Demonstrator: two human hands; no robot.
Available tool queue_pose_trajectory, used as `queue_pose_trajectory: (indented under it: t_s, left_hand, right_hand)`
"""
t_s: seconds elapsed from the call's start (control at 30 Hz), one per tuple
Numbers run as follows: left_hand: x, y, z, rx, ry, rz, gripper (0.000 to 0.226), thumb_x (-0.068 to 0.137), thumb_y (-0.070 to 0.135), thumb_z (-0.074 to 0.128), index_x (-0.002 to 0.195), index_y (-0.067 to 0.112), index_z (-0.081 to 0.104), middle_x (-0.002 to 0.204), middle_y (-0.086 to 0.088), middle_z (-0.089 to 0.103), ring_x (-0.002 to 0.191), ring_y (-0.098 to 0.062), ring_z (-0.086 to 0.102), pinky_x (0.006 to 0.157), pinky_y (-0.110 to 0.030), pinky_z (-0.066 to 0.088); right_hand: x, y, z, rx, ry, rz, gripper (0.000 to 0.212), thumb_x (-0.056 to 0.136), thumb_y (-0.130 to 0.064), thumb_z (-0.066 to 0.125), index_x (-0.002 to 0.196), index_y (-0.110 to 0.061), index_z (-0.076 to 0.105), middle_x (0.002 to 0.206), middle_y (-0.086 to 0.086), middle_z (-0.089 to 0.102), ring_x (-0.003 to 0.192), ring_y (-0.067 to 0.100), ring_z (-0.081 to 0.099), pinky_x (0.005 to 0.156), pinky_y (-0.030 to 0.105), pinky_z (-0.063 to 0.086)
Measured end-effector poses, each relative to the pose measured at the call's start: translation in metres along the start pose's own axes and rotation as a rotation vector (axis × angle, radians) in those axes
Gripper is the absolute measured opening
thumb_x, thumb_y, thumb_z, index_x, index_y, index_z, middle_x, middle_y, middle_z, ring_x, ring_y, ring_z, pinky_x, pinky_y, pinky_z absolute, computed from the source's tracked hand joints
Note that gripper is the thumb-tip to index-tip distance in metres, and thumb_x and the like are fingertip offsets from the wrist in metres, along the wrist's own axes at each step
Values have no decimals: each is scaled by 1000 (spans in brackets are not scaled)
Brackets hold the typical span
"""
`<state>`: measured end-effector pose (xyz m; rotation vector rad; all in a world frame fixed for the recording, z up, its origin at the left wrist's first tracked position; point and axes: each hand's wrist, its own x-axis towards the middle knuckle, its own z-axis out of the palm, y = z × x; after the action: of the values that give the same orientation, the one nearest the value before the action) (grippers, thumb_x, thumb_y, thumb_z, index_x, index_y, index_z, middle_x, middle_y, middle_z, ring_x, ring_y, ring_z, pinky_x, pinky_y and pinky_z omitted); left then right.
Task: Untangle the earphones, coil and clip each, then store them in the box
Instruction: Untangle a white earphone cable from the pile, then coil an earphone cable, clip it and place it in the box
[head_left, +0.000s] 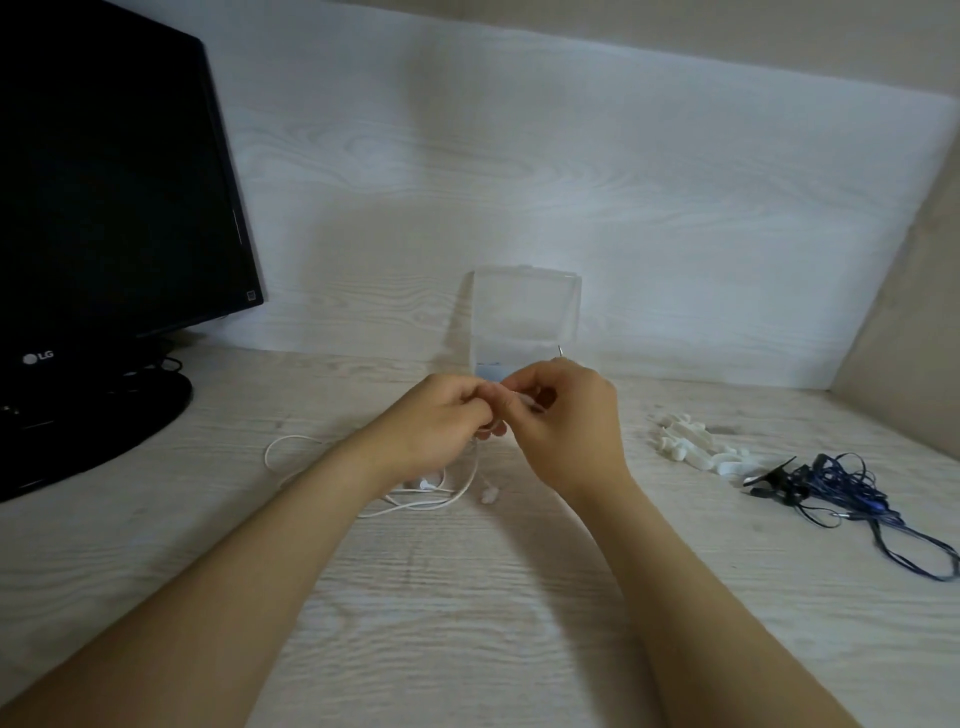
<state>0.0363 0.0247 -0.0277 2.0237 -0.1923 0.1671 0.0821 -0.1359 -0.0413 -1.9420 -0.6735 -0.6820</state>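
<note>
Centre: left hand (441, 421) and right hand (566, 421) held over the desk (467, 613), fingertips meeting, both pinching the cord of the white earphones (447, 501). Rest of the cord hanging down to loose loops on the desk below the hands. Just behind the hands: clear box (524, 312), near the back panel. Right: pile of white clips (691, 441); beside it, tangled blue earphones (852, 488). Left: dark monitor (104, 208).
</note>
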Motion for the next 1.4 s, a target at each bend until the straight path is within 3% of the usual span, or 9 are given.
queue_pose_trajectory:
  t_s: [0.23,0.6,0.8,0.87,0.97,1.13,1.2,1.3,1.4]
  left_hand:
    - [-2,6,3,-33,-2,-31,24,99,24,54,104,18,77,94,4,75,90,-5,67,83,-29,45]
    - [-3,7,14,-184,37,-7,28,95,20,50,68,13,50,72,-5,49,67,-14,44,67,-32,38]
    - [-1,8,12,-300,217,-89,23,72,30,46,62,10,50,67,-11,41,75,-25,37,74,-43,35]
    - [-1,8,11,-329,239,-113,24,73,32,46,57,13,48,64,-8,41,76,-26,37,76,-43,35]
    - [-1,7,10,-414,254,-131,24,76,28,46,55,17,48,65,-6,43,70,-25,38,77,-44,36]
    - [1,5,9,-537,222,-101,30,85,25,45,55,21,47,63,-4,48,61,-18,41,72,-42,37]
    - [3,3,9,-573,221,-84,27,88,21,46,62,17,53,68,-7,51,63,-18,41,70,-40,35]
    - [4,4,10,-664,203,-77,17,72,23,50,58,16,44,65,-6,46,59,-18,40,67,-38,35]
    - [6,7,13,-648,237,-64,17,69,25,52,55,18,45,65,-5,52,64,-20,45,66,-37,35]
  right_hand:
    - [1,11,1,-39,70,-49,5,89,-38,81,89,-33,80,89,-6,60,78,1,55,68,8,37]
    - [3,9,0,-1,-87,-20,18,104,-23,64,102,-27,82,96,-16,67,96,5,63,79,17,45]
    - [0,2,-1,237,-245,95,30,107,-10,54,116,-19,81,84,-20,76,71,-4,61,73,15,44]
    - [-2,0,1,246,-279,66,31,108,-9,52,112,-15,82,78,-18,74,63,-2,55,69,18,42]
    - [-3,0,3,180,-288,-13,33,110,-14,53,89,-13,78,55,-16,45,54,6,32,57,25,30]
    - [-5,-4,3,359,-316,125,48,111,-33,51,67,-14,55,65,6,34,61,21,31,60,42,33]
    - [-6,-9,0,387,-332,128,43,109,-35,55,77,-12,71,63,7,47,59,23,40,61,38,38]
    - [-7,-9,0,339,-326,94,22,105,-20,65,93,-9,80,69,-11,70,57,1,54,62,19,41]
    - [-6,-6,3,169,-222,72,23,106,-22,63,90,-12,76,59,-19,60,54,1,49,57,16,34]
